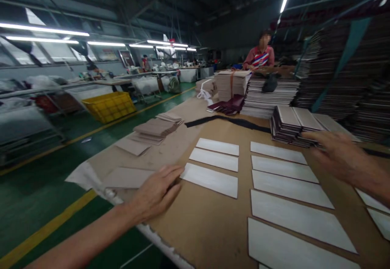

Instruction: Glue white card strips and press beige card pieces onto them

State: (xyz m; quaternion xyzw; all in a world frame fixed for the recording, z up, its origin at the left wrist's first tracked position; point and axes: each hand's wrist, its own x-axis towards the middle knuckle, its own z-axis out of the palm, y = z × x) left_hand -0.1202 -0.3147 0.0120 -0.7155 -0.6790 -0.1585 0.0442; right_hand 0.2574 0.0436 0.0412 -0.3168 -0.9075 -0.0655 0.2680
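My left hand [160, 190] lies low over the table, its fingers stretched forward and the thumb apart. Its fingertips touch the left corner of a white rectangular panel [213, 179], the nearest of a short column of three. My right hand [338, 157], slightly blurred, hovers at the right with fingers reaching out toward stacked dark-edged panels [288, 117]. Nothing shows in its grasp, though whether its fingertips touch the stack is unclear. Between the hands lies a second column of several white panels [289, 188], flat and spaced apart.
Brown board covers the table [195, 228]. Loose beige pieces [157, 130] lie at the left, and a black strip [225, 119] crosses behind the panels. Tall stacks [269, 96] stand at the back, near another person [260, 58]. A yellow crate [109, 106] stands on the floor.
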